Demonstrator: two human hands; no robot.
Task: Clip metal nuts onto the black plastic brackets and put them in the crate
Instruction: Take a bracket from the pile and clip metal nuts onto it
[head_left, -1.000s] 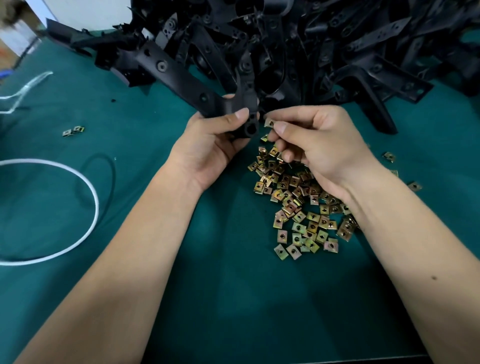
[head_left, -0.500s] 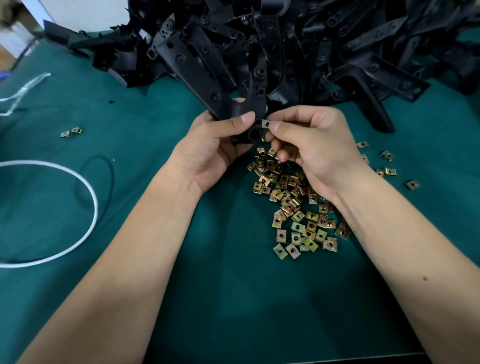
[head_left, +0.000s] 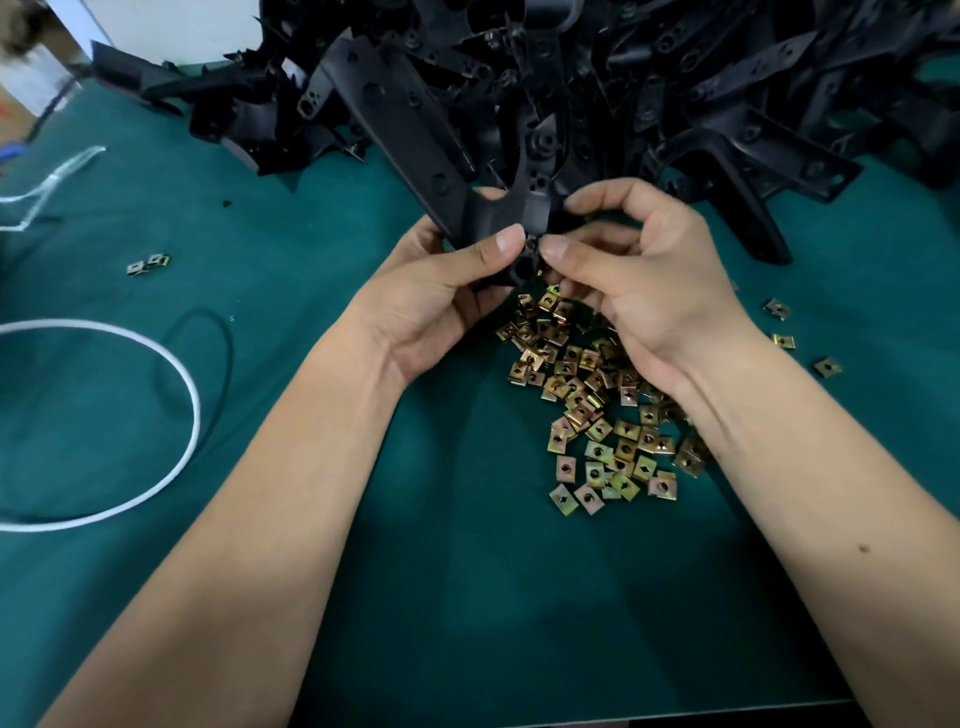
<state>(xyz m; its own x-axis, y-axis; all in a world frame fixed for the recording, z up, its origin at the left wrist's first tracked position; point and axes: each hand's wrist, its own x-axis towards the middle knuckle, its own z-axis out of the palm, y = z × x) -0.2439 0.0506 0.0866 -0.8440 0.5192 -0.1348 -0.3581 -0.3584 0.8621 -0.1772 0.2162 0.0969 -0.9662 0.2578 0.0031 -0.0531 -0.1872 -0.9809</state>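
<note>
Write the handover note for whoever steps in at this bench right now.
Left hand: grips the black bracket, held up over the table.
Right hand: fingertips pinched at the bracket's lower end; the nut itself is hidden.
Loose nuts lie piled on the green mat under the hands; unfinished brackets are heaped behind.
Done: cannot tell. Left: seat this nut, crate the bracket; no crate in view.

I work at a table (head_left: 467, 597) covered in a dark teal mat. Past its far left corner I see a pale wall (head_left: 171, 31) and something brown and blurred. Light falls evenly from above.
</note>
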